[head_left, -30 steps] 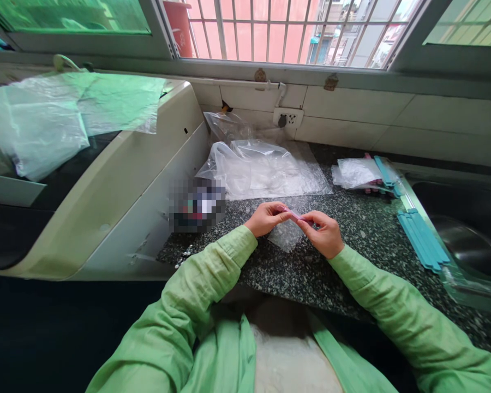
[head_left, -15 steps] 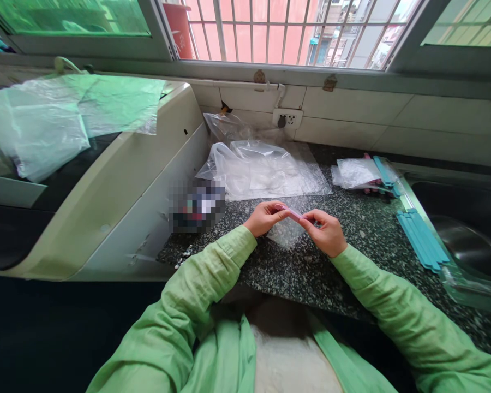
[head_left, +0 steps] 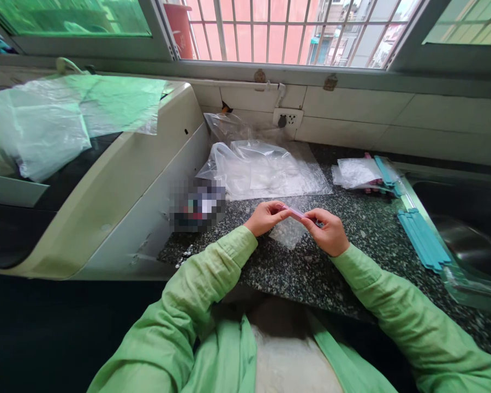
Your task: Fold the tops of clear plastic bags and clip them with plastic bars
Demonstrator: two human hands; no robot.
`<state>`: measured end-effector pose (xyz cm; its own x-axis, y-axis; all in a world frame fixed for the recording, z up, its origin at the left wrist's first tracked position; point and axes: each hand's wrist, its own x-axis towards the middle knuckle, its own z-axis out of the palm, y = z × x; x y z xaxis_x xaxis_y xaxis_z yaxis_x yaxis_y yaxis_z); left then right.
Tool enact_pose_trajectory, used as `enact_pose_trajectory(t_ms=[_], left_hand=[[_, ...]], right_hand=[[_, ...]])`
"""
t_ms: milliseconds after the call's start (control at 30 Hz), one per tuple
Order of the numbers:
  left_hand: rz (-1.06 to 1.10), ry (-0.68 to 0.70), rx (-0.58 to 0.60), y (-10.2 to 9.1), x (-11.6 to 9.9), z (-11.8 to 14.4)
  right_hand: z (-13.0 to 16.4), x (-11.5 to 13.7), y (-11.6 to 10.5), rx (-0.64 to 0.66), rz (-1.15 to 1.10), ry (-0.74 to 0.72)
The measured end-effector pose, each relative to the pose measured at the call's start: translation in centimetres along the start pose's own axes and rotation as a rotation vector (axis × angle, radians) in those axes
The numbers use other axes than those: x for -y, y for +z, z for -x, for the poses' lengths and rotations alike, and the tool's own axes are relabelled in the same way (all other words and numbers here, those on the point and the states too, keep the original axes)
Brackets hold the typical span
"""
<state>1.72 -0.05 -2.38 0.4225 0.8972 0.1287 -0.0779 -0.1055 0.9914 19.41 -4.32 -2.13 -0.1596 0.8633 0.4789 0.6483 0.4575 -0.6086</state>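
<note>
A slim pink strip [head_left: 295,212] is held up between my two hands over the dark speckled counter. My left hand [head_left: 265,218] pinches its left end, and my right hand [head_left: 326,231] pinches the right end between thumb and fingers. Just below the strip, a small clear plastic bag [head_left: 288,233] lies flat on the counter. What exactly the pink strip is, I cannot make out; the fingers cover both its ends.
Large clear plastic bags [head_left: 265,169] lie behind my hands. To the right are blue strips [head_left: 422,240] beside a sink [head_left: 466,191], and filled small bags [head_left: 358,172] with pink and blue strips. A blurred dark object [head_left: 198,206] sits at left beside a beige machine [head_left: 147,158].
Almost nothing differs. Both hands keep their pinch on the pink strip, and the view has shifted very slightly.
</note>
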Motion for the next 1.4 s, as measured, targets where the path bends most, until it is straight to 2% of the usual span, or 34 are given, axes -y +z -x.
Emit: enact_pose_trajectory(t_ms=[167,533,733,1067,1400], left_hand=[[-0.034,-0.010,0.084,-0.1,0.2,0.0],[-0.156,0.005,0.069,0.1,0.1,0.0],[-0.188,-0.006,0.087,0.1,0.4,0.0],[-0.449,0.104,0.115,-0.1,0.8,0.2],[-0.536,0.146,0.135,-0.1,1.3,-0.1]], right_hand=[[-0.2,0.2,-0.6,-0.051,0.012,0.001],[-0.5,-0.1,-1.2,-0.136,0.035,0.024],[-0.5,-0.2,-1.1,-0.137,0.047,0.014],[-0.5,-0.5,-1.3,-0.174,0.012,0.051],[-0.8,-0.6,-1.7,-0.203,0.031,0.054]])
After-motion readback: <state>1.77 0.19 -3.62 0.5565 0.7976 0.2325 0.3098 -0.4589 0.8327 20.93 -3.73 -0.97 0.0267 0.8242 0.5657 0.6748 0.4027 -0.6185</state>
